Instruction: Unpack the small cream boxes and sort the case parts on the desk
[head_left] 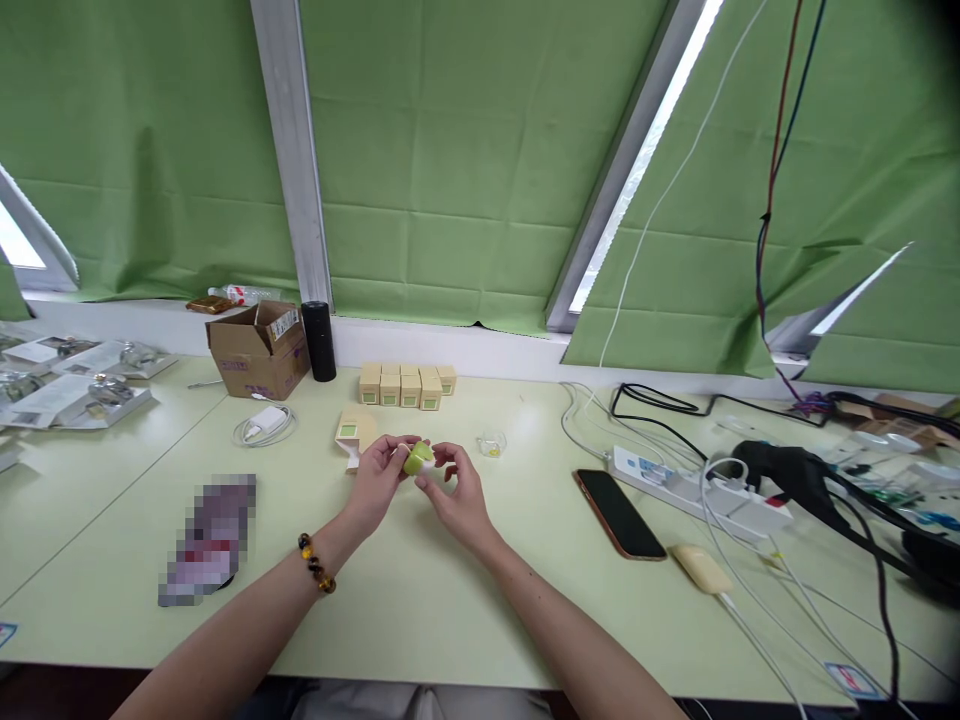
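A small round green-and-white object [418, 459] is held up over the table between my two hands; its exact kind is not clear. My left hand [381, 478] grips it from the left with thumb and fingers. From the other side my right hand [457, 497] has its thumb and curled fingers at its white part. Just behind my left hand is an open beige carton [352, 430] with a green square on it, partly hidden by the fingers. A small clear plastic piece [492, 444] with a bit of yellow lies to the right.
Several small beige boxes [401, 386] stand in a row at the back. Left of them are a black cylinder [319, 342], a cardboard box [259, 352] and a coiled white charger [264, 424]. Rightward lie a phone [619, 514], a power strip [694, 492] and tangled cables.
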